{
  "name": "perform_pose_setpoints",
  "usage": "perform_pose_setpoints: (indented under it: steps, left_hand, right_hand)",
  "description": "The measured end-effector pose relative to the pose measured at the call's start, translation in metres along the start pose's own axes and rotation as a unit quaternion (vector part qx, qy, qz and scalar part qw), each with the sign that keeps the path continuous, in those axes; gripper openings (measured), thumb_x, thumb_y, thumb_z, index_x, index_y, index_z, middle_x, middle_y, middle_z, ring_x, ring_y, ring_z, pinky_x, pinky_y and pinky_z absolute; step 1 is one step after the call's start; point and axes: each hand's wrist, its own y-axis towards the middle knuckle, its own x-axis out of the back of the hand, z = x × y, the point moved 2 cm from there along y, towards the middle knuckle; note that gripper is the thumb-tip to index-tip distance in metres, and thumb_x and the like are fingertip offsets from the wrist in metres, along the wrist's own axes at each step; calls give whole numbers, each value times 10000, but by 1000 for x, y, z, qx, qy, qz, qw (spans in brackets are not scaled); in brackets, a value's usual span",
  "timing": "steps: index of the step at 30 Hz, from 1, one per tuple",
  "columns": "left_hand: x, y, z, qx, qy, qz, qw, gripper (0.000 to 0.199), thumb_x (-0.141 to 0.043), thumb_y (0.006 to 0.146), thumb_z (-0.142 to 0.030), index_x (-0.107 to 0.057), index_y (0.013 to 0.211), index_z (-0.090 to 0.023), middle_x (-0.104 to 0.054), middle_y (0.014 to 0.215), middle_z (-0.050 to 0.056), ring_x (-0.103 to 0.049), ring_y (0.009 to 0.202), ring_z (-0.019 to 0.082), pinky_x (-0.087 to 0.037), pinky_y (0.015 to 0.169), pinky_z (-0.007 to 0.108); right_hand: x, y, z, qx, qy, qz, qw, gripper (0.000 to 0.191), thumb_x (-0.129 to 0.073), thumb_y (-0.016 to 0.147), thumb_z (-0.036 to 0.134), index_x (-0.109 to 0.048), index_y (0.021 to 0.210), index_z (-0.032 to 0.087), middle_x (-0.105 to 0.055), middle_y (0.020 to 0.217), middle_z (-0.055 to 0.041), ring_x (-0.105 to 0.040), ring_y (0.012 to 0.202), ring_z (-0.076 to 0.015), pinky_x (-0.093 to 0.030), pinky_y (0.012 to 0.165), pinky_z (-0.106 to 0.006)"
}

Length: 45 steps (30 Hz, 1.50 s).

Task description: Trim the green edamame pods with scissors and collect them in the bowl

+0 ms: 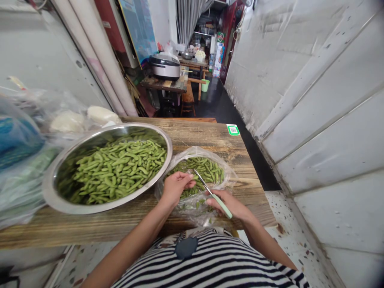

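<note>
Over a clear plastic bag (229, 170) of green soybean pods (211, 168), my left hand (174, 188) pinches a pod (195, 176) between thumb and fingertips. My right hand (237, 206) is closed around scissors (221, 205) with a pale green handle. Their metal blades point up and left, with the tips close to the pinched pod; I cannot tell whether they touch it. Left of the bag stands a wide steel basin (168, 146) holding many more green pods (120, 168). Small green bits lie on the near part of the bag.
The wooden table (207, 134) carries a green QR code sticker (233, 130) at its far right corner. Plastic bags (27, 176) crowd its left end. Beyond stands a rice cooker (165, 67) on another table. A pale wall (330, 140) runs along the right.
</note>
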Motion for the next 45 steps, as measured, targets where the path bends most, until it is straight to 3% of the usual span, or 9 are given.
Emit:
perform_pose_setpoints:
  steps: [8,13,18,23,30,36,40,45]
  left_hand:
    - [-1,-1,0,-1,-4,3,1000,353,-827,523,-320,-603,684,-100,-665,567,17,-631,527,114,-529,554,222]
    - [2,5,4,4,-86,18,996,306,-815,559,-246,-611,746,-114,-670,656,-1,-659,634,111,-515,581,184]
    - [9,10,5,13,-119,23,993,266,-794,579,-131,-630,787,-104,-694,698,22,-653,661,87,-519,682,182]
    - [13,11,3,27,-117,17,993,244,-774,596,-105,-647,803,-108,-707,748,42,-662,735,108,-515,750,213]
    - [14,8,-4,-27,7,9,1000,363,-814,548,-268,-659,833,-106,-650,641,-1,-569,574,82,-449,558,201]
    - [16,11,-2,-24,-34,7,999,396,-817,523,-351,-665,799,-110,-648,717,6,-573,613,78,-455,587,200]
    - [16,9,1,-37,7,19,999,421,-757,603,-418,-641,888,-131,-687,785,42,-646,661,144,-491,593,249]
    - [13,6,3,-45,90,41,994,391,-776,563,-374,-674,836,-113,-663,608,15,-589,521,121,-460,529,238]
  right_hand:
    - [-4,3,-1,-19,90,-15,996,374,-578,814,531,-556,827,158,-383,401,92,-340,306,-55,-281,301,-153]
    - [-7,8,-5,-12,111,-23,994,374,-643,768,510,-571,887,163,-397,401,95,-338,308,-59,-286,288,-154]
    - [-8,9,-10,2,84,-38,996,383,-661,755,501,-581,910,161,-396,416,89,-340,319,-66,-289,300,-168]
    - [-6,9,-6,22,29,-92,995,361,-659,759,481,-603,900,153,-401,453,74,-359,386,-76,-290,378,-183]
    - [-2,11,-7,79,-91,-100,988,362,-640,777,469,-651,907,132,-489,631,24,-427,588,-111,-348,547,-207]
    - [-6,6,-5,68,-120,-53,989,368,-624,784,486,-673,875,133,-467,625,36,-402,585,-104,-333,562,-205]
    - [-1,5,0,61,-137,-87,985,399,-606,792,497,-662,942,131,-516,653,18,-447,614,-125,-343,563,-206]
    - [4,9,6,58,-194,-84,976,386,-609,794,474,-661,994,148,-623,761,-19,-545,700,-168,-381,619,-224]
